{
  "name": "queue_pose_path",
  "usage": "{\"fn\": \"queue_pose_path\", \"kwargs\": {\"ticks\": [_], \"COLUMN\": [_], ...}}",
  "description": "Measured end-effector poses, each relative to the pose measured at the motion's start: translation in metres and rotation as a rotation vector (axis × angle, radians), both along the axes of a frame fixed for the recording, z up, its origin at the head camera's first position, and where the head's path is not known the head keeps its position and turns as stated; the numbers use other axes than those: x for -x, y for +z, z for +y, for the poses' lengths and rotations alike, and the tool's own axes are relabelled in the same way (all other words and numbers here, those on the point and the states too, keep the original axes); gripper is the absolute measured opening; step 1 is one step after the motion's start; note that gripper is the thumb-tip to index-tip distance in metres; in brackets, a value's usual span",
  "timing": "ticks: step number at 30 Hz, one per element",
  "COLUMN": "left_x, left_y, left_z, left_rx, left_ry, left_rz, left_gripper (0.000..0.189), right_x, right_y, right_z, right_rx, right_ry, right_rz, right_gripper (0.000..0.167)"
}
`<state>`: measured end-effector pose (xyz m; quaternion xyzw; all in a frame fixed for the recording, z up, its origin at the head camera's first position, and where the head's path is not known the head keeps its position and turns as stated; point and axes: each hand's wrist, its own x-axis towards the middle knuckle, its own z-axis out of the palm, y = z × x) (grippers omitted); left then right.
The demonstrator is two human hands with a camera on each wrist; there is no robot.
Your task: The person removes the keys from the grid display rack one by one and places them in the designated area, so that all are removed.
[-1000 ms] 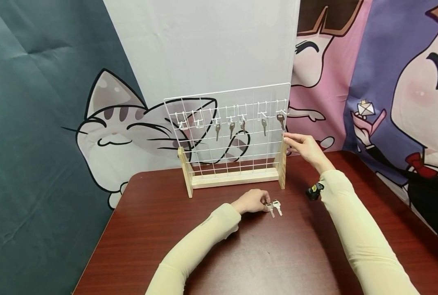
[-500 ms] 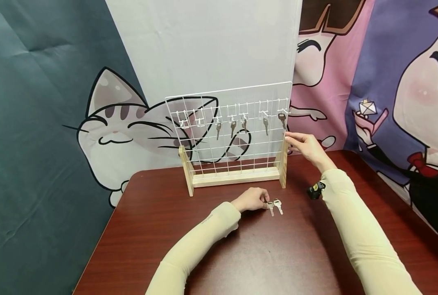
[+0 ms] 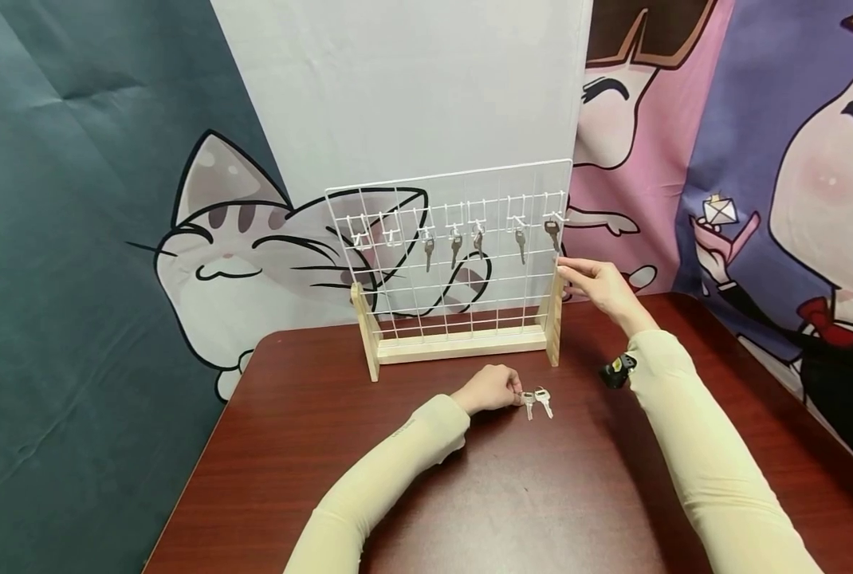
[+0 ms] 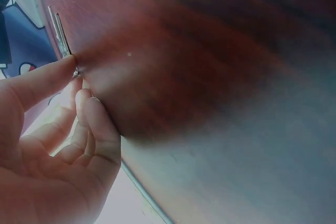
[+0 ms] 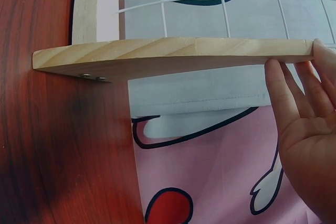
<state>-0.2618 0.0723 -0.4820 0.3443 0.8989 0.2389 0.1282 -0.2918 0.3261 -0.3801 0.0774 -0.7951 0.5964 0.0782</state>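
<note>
On the table, my left hand pinches at the near end of a small silver key, and a second key lies beside it. In the left wrist view the thumb and fingers of the left hand meet at the keys, seen edge-on; the exact contact is small and partly hidden. My right hand holds the upper end of the right wooden upright of a white wire grid rack. In the right wrist view, fingertips of the right hand lie on both sides of that upright.
Several keys, such as one at the far right, hang from white hooks along the grid. The two leftmost hooks carry no key. A wooden base bar joins the uprights on the red-brown table. A printed cloth hangs behind.
The head view has shifted slightly, moving the whole scene a little to the right. Both hands keep their places at the key and the rack; otherwise nothing visibly differs.
</note>
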Motion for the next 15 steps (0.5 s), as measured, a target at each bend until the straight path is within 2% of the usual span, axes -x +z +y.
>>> {"fn": "queue_pose_path", "kwargs": {"ticks": [7, 15], "left_x": [-0.0024, -0.0004], "left_y": [0.0007, 0.0014], "left_z": [-0.0024, -0.0057], "left_rx": [-0.008, 0.008], "left_ry": [-0.002, -0.019], "left_rz": [-0.015, 0.041], "left_gripper": [0.015, 0.014], "right_x": [-0.0009, 0.0009], "right_y": [-0.0002, -0.0002], "right_z": [0.0004, -0.0009], "right_rx": [0.027, 0.010], "right_ry": [0.016, -0.006], "right_rz": [-0.027, -0.019], "right_gripper": [0.049, 0.050]}}
